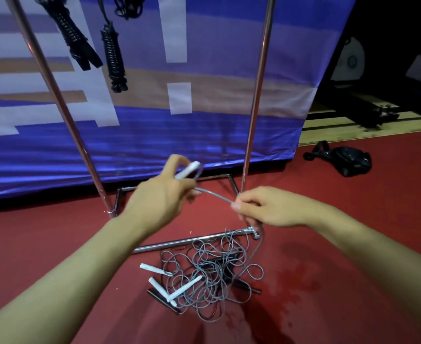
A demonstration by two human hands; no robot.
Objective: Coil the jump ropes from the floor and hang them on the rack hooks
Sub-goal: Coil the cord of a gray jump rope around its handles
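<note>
Spanning both grips: grey rope between left hand and right hand.

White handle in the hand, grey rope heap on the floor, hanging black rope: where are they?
white handle (pixel 188 170), head view, its shaft.
grey rope heap (pixel 211 274), head view, tangle's middle.
hanging black rope (pixel 114 55), head view, coiled section.

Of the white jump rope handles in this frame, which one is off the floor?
The white handle gripped in the left hand, raised before the rack; the other three white handles lie beside the tangled grey rope.
</note>
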